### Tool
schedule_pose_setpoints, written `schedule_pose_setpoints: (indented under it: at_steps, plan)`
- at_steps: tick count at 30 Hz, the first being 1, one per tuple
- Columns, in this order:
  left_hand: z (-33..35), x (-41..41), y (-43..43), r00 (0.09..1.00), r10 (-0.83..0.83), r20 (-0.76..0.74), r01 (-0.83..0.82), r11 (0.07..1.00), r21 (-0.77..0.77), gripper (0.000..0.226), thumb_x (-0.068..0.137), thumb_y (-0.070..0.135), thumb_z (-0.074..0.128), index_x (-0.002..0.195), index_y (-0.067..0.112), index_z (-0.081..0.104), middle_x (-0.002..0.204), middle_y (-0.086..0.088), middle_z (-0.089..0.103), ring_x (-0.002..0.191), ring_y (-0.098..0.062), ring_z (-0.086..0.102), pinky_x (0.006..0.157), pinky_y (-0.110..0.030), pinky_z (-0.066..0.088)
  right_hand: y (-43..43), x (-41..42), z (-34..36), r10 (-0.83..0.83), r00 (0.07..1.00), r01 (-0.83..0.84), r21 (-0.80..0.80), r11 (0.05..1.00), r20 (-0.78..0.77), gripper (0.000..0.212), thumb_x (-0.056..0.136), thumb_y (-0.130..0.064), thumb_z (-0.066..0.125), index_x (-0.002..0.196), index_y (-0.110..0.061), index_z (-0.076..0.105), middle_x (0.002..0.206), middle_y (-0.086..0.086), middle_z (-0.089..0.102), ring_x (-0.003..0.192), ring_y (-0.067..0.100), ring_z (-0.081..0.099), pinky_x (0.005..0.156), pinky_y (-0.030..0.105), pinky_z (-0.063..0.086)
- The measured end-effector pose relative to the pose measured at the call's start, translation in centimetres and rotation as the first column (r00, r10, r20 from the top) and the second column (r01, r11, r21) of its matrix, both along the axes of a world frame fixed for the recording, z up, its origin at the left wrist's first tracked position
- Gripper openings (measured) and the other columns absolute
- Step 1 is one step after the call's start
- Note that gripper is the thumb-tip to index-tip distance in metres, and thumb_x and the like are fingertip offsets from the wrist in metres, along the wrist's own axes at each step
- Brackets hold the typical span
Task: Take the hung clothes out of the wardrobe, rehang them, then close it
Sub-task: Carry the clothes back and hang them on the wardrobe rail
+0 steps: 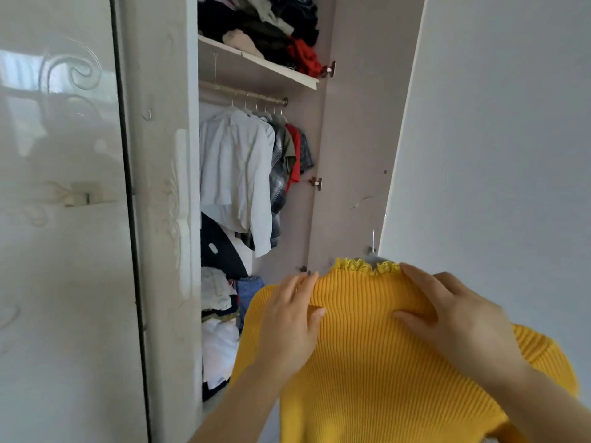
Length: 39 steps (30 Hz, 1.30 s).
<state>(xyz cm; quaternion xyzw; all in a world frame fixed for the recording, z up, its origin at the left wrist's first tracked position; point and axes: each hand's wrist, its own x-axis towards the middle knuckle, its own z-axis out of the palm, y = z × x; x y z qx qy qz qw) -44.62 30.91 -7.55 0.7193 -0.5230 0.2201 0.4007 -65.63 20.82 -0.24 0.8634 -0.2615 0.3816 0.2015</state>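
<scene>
A yellow ribbed sweater (377, 362) fills the 5 o'clock part of the view, held out in front of the open wardrobe (345, 155), with a lace-edged collar at its top and a metal hanger hook (373, 239) poking up just above that collar. The left hand (287, 324) lies on the sweater's left shoulder, fingers close together and curled over the knit, thumb pressing in from the side so a fold of fabric is pinched between them; the right hand (457, 318) does the same on the right shoulder, fingers a little spread, thumb tucked into the knit. It looks as though the garment is being settled onto its hanger. At 12 o'clock the rail (224, 90) carries a white shirt (233, 174), a plaid shirt (278, 177) and a red garment (295, 151) on hangers, touching one another. Above the rail, the shelf (256, 63) is heaped with folded clothes; loose clothes are piled at the wardrobe's bottom around 8 o'clock of the sweater. By my reading the task is midway: this sweater is out and must go back on the rail, whether the rest have been rehung cannot be told, and the door (479, 123) at 2 o'clock stands open, not yet closed
</scene>
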Motion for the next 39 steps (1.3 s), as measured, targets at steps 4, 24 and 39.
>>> schedule_pose_setpoints:
  at_steps: [4,24,39]
  plan:
    - [-0.1,5.3,-6.0,0.998,0.053,-0.024,-0.053,0.999,0.0,0.055,0.091,0.035,0.051,0.142,0.022,0.033,0.139,0.004,0.038,0.127,-0.013,0.036,0.1,-0.02,0.024,-6.7,6.0,-0.1,0.052,0.999,-0.052,-0.007,0.999,-0.001,0.067,0.06,-0.05,0.077,0.118,-0.019,0.062,0.08,-0.002,0.065,0.053,0.017,0.062,0.037,0.018,0.037]
    - [3.7,33.2,-28.4,0.895,0.428,-0.126,-0.431,0.902,0.005,0.056,0.094,0.045,0.041,0.143,0.025,0.026,0.145,0.007,0.03,0.132,-0.011,0.026,0.109,-0.028,0.024,-34.1,39.6,3.2,0.284,0.947,-0.278,0.059,0.959,-0.147,0.07,0.078,-0.064,0.051,0.14,-0.037,0.035,0.1,-0.01,0.057,0.078,0.011,0.062,0.043,0.02,0.037]
    - [13.3,61.0,-34.4,0.849,0.529,-0.021,-0.529,0.849,0.004,0.06,0.093,0.047,0.043,0.143,0.018,0.028,0.144,-0.001,0.034,0.131,-0.015,0.03,0.11,-0.029,0.022,-41.3,69.0,12.4,0.4,0.908,-0.412,-0.081,0.908,-0.127,0.071,0.084,-0.069,0.034,0.144,-0.04,0.009,0.114,-0.012,0.042,0.099,0.009,0.055,0.062,0.025,0.043]
